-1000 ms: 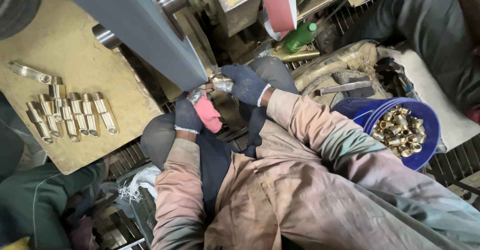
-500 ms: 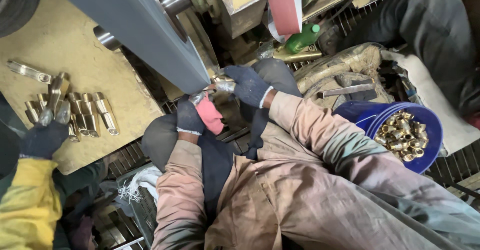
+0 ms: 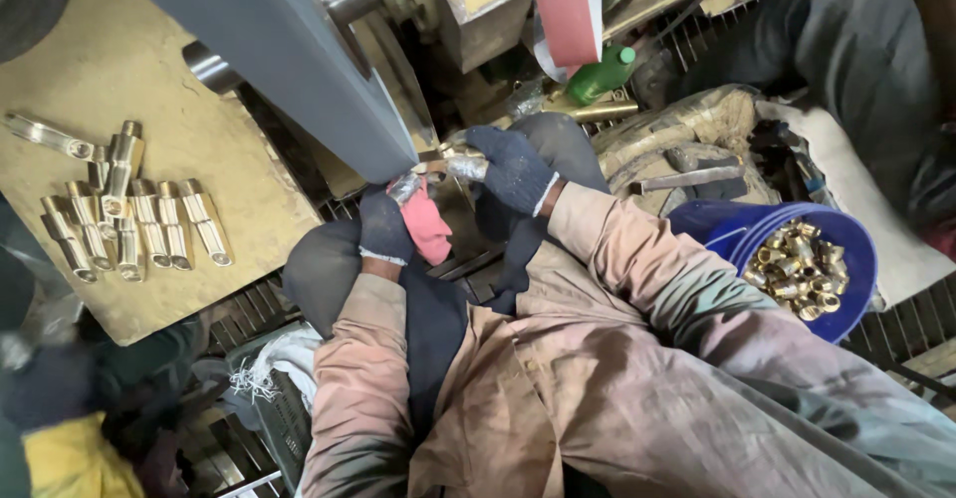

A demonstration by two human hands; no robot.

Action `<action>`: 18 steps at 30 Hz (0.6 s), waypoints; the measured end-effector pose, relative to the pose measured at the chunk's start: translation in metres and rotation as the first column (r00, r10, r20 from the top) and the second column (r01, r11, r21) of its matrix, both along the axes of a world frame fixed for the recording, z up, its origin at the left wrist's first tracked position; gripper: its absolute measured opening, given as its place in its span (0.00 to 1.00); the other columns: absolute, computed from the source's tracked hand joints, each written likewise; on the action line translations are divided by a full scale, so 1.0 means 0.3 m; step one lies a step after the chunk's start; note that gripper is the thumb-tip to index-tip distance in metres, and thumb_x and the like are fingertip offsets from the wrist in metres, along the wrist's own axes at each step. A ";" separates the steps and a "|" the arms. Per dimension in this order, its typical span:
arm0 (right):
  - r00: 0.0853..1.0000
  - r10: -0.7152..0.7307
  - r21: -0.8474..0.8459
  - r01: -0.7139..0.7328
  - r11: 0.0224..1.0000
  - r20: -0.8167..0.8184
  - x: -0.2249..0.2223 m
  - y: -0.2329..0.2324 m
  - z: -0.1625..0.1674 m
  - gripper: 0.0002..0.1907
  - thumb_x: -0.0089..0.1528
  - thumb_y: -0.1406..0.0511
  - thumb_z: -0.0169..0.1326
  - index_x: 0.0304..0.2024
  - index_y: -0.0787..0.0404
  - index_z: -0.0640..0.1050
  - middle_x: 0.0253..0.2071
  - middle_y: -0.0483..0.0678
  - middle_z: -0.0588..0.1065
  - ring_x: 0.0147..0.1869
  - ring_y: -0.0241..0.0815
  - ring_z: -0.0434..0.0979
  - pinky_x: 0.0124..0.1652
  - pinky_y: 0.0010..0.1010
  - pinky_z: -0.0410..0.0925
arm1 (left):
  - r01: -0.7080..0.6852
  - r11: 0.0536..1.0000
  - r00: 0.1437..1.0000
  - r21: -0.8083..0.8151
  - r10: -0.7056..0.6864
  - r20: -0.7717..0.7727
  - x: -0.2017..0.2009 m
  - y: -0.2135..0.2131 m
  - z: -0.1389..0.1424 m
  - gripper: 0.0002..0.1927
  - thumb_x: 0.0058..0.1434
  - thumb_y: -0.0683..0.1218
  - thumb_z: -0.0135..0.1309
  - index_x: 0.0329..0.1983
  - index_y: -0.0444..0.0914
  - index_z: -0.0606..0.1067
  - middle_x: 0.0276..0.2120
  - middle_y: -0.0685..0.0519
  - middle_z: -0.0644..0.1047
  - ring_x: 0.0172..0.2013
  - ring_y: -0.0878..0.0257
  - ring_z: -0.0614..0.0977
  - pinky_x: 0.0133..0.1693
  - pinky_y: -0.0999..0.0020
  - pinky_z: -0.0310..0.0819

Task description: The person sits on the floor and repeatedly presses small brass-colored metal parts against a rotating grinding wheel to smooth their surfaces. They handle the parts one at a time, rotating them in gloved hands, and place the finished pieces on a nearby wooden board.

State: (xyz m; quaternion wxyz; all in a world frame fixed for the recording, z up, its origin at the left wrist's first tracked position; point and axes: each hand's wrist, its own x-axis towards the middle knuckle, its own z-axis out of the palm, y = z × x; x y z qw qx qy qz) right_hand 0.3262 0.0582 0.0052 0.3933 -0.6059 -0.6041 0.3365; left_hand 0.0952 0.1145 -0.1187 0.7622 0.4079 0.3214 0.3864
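head view: both gloved hands, left hand (image 3: 384, 225) and right hand (image 3: 515, 167), clamp one metal piece (image 3: 453, 166) against one belt (image 3: 289, 55).

The small metal piece (image 3: 460, 166) I held was silvery and dull, lying roughly level with its left tip pressed against the lower edge of the grey belt (image 3: 299, 60). It sat in the middle of the scene, pinched between my two dark-gloved hands, mostly hidden by my fingers. Just beneath it, in my left hand (image 3: 385, 224), was a crumpled pink rag (image 3: 428, 227), hanging down toward me.
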 end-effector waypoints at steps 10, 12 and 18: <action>0.999 0.048 0.044 -0.048 0.998 0.015 -0.053 0.039 0.056 0.19 0.66 0.56 0.60 0.48 0.67 0.78 0.40 0.63 0.78 0.44 0.64 0.79 0.40 0.44 0.70 | -0.052 0.995 0.997 -0.086 0.056 0.052 -0.027 0.020 0.010 0.14 0.73 0.41 0.44 0.56 0.28 0.71 0.50 0.42 0.78 0.49 0.52 0.80 0.54 0.59 0.75; 0.997 0.009 0.007 -0.008 1.000 -0.071 -0.037 0.018 0.074 0.19 0.65 0.57 0.59 0.48 0.66 0.79 0.39 0.61 0.79 0.42 0.61 0.80 0.39 0.42 0.71 | -0.020 0.997 0.996 0.075 0.027 -0.082 -0.010 0.015 0.009 0.14 0.73 0.41 0.45 0.57 0.28 0.71 0.51 0.42 0.77 0.50 0.52 0.79 0.55 0.58 0.74; 0.989 -0.053 -0.121 0.036 0.992 -0.139 -0.003 -0.025 0.073 0.17 0.65 0.58 0.60 0.47 0.66 0.79 0.36 0.58 0.80 0.38 0.52 0.83 0.37 0.37 0.72 | 0.040 0.960 0.972 0.276 0.026 -0.233 0.012 -0.003 -0.008 0.15 0.70 0.43 0.47 0.56 0.29 0.72 0.50 0.42 0.78 0.49 0.52 0.80 0.54 0.59 0.75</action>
